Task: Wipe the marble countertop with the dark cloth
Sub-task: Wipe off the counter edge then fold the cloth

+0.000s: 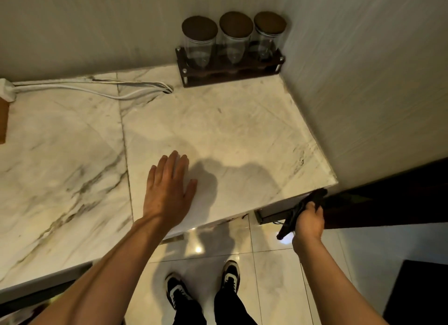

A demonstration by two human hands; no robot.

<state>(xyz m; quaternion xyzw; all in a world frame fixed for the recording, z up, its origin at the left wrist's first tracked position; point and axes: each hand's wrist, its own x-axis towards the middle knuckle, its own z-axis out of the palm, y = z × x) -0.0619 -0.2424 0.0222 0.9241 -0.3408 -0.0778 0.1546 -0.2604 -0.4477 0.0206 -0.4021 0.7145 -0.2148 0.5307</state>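
Right hand [309, 221] is gripping one crumpled dark cloth [301, 212] off the white veined marble desk [230, 130], left hand [169, 191] is lying flat, fingers spread, three lidded glass jars [234, 38] behind.

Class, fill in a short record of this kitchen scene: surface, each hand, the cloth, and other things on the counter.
surface: marble countertop, in a corner between two walls
left hand: flat on the countertop, palm down, empty
right hand: off the front edge, gripping the dark cloth
cloth position: bunched, below the counter edge, not on the marble
back corner: three lidded glass jars in a dark rack
far left: white cables lying on the marble
wiping: not yet begun
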